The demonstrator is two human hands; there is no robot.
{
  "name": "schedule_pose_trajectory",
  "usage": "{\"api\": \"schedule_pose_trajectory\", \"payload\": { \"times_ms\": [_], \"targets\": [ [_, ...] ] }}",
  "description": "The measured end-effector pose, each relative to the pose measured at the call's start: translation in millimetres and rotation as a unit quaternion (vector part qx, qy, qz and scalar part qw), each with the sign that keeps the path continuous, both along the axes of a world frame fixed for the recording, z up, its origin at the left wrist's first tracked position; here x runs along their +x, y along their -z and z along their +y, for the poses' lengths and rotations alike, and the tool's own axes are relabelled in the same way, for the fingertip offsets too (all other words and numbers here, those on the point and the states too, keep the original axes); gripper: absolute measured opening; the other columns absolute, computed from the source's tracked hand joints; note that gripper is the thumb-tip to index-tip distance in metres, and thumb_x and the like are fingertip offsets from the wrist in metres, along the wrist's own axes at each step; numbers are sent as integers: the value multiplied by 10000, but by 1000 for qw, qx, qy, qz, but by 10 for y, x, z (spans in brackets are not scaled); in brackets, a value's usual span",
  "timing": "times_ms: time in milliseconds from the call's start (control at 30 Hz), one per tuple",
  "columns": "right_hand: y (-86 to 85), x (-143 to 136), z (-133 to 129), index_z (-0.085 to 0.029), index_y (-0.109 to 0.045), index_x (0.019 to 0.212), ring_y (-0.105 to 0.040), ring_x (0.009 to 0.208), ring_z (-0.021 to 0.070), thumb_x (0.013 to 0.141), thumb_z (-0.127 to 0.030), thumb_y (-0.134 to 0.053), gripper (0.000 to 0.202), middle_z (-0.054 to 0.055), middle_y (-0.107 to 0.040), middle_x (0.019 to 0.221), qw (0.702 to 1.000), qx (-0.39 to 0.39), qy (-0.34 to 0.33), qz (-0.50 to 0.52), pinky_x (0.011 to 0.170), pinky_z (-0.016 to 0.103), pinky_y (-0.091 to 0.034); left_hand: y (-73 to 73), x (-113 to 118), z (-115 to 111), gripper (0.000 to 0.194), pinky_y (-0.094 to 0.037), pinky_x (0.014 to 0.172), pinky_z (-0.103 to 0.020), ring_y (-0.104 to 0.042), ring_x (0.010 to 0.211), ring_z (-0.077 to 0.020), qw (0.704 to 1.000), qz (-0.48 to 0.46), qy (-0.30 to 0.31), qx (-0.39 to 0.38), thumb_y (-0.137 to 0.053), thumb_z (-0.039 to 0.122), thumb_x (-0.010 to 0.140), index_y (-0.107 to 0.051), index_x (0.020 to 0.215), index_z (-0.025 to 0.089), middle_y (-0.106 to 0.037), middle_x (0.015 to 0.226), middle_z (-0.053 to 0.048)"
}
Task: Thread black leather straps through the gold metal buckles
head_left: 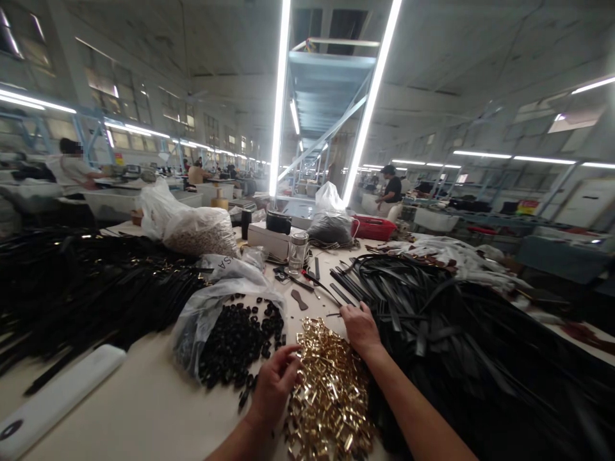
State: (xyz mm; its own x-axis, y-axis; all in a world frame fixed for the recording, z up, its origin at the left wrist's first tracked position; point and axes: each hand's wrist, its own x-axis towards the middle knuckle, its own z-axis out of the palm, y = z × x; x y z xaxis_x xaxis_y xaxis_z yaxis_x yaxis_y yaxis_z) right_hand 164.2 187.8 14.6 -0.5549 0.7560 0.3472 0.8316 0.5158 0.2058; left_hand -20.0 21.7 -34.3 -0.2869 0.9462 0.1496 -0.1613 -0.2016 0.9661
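A heap of shiny gold buckles (331, 390) lies on the table between my forearms. My left hand (276, 384) is at the heap's left edge, thumb and fingers curled together; whatever they pinch is too small to make out. Beyond the heap's far right side, my right hand (361, 330) is closed on the end of a thin black strap (327, 293), which runs away from the fingertips toward the back left. Many black straps (423, 307) are piled right of that hand. Small black loops (235, 342) spill from a clear plastic bag (185, 333) left of my left hand.
More black straps with gold fittings (96, 275) cover the left side. A long white object (62, 397) lies at the front left. Behind stand a glass jar (298, 253), a bag of small pale pieces (202, 230) and a red case (375, 227). Other people work farther off.
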Motion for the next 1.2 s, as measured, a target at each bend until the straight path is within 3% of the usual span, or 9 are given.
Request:
{"api": "schedule_pose_trajectory", "payload": {
  "times_ms": [200,333,467,633,833,933,1033,1100,1200],
  "targets": [
    [-132,70,-738,-224,-631,928,-570,861,175,891,-71,-503,204,18,-633,847,996,16,-82,29,1040,371,-241,12,12,-17,364,-481,564,-256,-577,564,-130,1000,0,14,-4,-659,388,778,-628,1065,167,-639,719,-13],
    [-37,186,-1108,-227,-625,1054,-571,866,179,884,-85,-549,234,31,-642,902,991,-11,-121,58,866,305,-371,-9,21,-44,369,-470,550,-247,-571,548,-121,1000,2,18,-5,-654,373,781,-605,1082,166,-636,706,0],
    [31,310,-1221,-183,-577,1195,-574,849,187,883,-65,-539,336,57,-653,977,990,16,-104,92,780,303,-391,-96,48,-105,391,-461,529,-241,-592,537,-124,999,11,45,-15,-640,408,791,-587,1088,160,-637,691,3],
    [-12,287,-1348,-189,-558,1238,-573,843,200,897,-104,-531,352,60,-663,988,981,40,-157,103,758,331,-378,-215,114,-159,419,-452,512,-228,-641,575,-147,994,-17,90,-54,-674,432,763,-577,1067,161,-672,730,-23],
    [46,192,-1416,-189,-597,1184,-585,864,209,921,-206,-522,274,72,-667,952,970,-57,-173,162,765,316,-401,-258,174,-158,284,-433,515,-199,-602,541,-106,992,-54,84,-80,-761,366,678,-612,794,153,-653,653,4],
    [19,190,-1421,-211,-631,1138,-603,851,194,929,-316,-518,260,60,-666,945,936,-184,-154,259,759,286,-432,-238,165,-154,254,-442,535,-195,-590,555,-97,993,-58,71,-79,-759,343,684,-614,770,154,-645,639,12],
    [-70,221,-1427,-209,-667,1081,-616,822,176,905,-373,-533,275,40,-680,935,856,-358,-137,348,719,254,-450,-215,145,-155,229,-455,550,-201,-592,565,-98,993,-67,69,-70,-741,334,713,-610,768,154,-644,641,11],
    [-118,254,-1423,-179,-703,951,-598,719,151,884,-362,-542,252,18,-679,810,804,-451,-121,369,632,228,-432,-206,133,-157,210,-467,571,-209,-600,580,-101,993,-80,66,-62,-728,322,733,-603,775,158,-649,657,10],
    [-128,295,-1410,-149,-697,757,-528,624,117,805,-322,-617,197,-10,-615,677,775,-493,-107,381,555,209,-375,-215,123,-165,194,-477,598,-212,-616,606,-105,992,-98,58,-47,-719,308,749,-597,791,163,-659,688,7]
  ]
}}
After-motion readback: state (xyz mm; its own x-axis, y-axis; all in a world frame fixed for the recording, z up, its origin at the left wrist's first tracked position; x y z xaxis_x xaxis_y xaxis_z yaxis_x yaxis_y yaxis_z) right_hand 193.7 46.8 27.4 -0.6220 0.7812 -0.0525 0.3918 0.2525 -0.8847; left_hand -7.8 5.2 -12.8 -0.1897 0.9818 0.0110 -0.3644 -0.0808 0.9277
